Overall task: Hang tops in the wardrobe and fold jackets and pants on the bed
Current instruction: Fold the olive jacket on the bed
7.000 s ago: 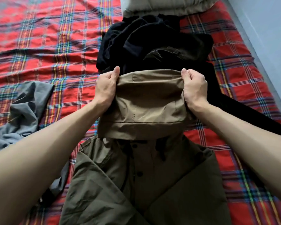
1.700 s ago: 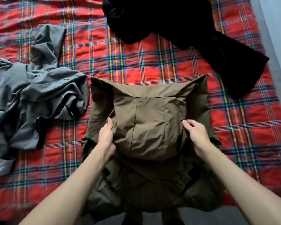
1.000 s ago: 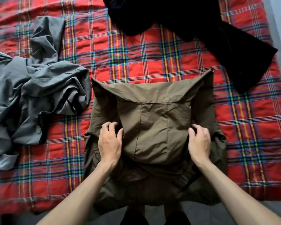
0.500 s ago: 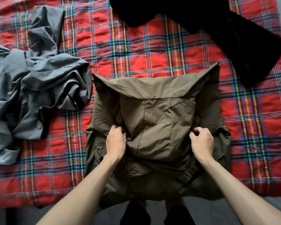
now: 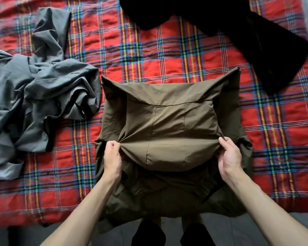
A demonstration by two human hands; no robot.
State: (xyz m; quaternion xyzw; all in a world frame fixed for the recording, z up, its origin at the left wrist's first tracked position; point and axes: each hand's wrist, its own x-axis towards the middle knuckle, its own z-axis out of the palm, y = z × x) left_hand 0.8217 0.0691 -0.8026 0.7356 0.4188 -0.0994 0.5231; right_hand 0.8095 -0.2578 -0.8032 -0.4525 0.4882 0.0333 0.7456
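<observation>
Centre frame, an olive jacket [image 5: 169, 96] lies part-folded on the red plaid bed [image 5: 149, 55], its upper edge toward the top of the picture and its lower part spilling over the near edge of the mattress toward the person. Both hands work its lighter centre panel [image 5: 169, 121]. The left hand [image 5: 112, 155] is closed tight, pinching a bunch of cloth at the panel's left edge. The right hand [image 5: 229, 157] has its thumb raised and its fingers curled round the right edge. The cloth is drawn taut between them, so a crease runs straight across the frame from left to right. That crease is what the coming fold appears to turn on. The bundle's long axis lies crosswise, the bulk of the jacket sits directly beyond the knuckles, and the two hands stand level on either side, neither nearer than the other. Any fold from here would likely have to travel up or down the frame, with both hands moving together to keep the edge square. A crumpled grey garment [image 5: 48, 96] lies just beside the jacket at left — its near fold almost touches the jacket's upper left corner. A black garment [image 5: 247, 41] sprawls across the upper right, close to the jacket's upper right corner.
</observation>
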